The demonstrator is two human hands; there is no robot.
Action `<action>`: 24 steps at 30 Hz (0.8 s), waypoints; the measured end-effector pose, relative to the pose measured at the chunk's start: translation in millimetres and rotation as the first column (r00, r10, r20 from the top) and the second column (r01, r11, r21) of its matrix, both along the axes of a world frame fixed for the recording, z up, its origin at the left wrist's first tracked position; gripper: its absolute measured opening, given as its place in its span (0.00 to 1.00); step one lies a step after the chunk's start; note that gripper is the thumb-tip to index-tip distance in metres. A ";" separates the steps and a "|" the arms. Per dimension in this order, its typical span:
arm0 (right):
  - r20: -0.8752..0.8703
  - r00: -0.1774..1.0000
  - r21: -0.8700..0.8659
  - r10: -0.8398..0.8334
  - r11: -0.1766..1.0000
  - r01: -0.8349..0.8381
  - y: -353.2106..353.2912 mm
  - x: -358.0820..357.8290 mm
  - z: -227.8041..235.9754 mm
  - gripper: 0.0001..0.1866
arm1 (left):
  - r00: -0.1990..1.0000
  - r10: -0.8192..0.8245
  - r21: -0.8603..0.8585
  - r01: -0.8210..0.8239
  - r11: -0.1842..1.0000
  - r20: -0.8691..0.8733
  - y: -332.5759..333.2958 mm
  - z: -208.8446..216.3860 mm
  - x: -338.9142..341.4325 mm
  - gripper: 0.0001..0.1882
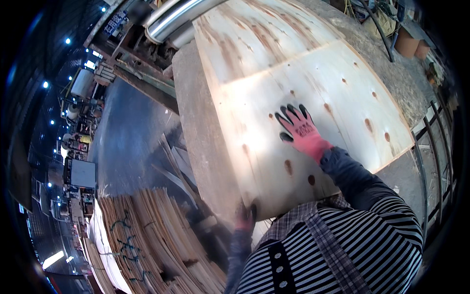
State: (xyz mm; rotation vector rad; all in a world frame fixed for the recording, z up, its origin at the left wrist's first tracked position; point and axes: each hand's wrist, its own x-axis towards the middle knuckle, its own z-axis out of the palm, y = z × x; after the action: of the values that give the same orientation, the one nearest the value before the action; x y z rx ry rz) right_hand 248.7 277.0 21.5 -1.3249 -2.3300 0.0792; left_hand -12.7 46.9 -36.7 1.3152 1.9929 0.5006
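A pale wood veneer sheet (pixel 264 176) with brown knots lies on a grey table in front of me. My right hand (pixel 302 129), in a pink glove with black fingertips, rests on its near half with the fingers spread flat. My left hand (pixel 245 218), also gloved, is at the sheet's near left corner. It is blurred and its fingers are partly hidden, so I cannot tell whether it grips the edge. A second, browner-streaked veneer sheet (pixel 235 51) adjoins the first on the far side and reaches toward a shiny metal roller (pixel 177 20).
The grey table (pixel 196 117) shows along the sheet's left side. At lower left stands a tall stack of veneer sheets (pixel 147 235). Loose strips lean beside it. A metal rail (pixel 425 171) runs at right, and a cardboard box (pixel 410 45) sits at far right.
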 end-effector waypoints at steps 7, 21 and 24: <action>0.102 0.993 -0.287 0.056 0.958 -0.024 -143.2 55.4 -19.2 0.34 | 0.742 -0.152 0.123 0.302 0.945 -0.653 17.1 78.7 43.3 0.28; -0.084 0.996 -0.174 0.012 0.984 -0.026 -170.7 90.0 12.7 0.40 | 0.898 -0.123 0.444 -0.087 0.892 0.422 20.5 140.4 44.5 0.15; -0.096 0.995 -0.155 0.023 0.987 -0.038 -146.6 83.2 32.9 0.35 | 0.974 -0.136 0.346 0.192 0.918 -0.179 -11.9 43.6 17.3 0.18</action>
State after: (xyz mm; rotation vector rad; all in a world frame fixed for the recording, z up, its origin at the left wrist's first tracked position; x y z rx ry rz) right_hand 331.9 130.4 54.4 -1.3286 -2.3037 0.3335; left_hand 4.6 35.0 6.9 1.7783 1.9478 0.7316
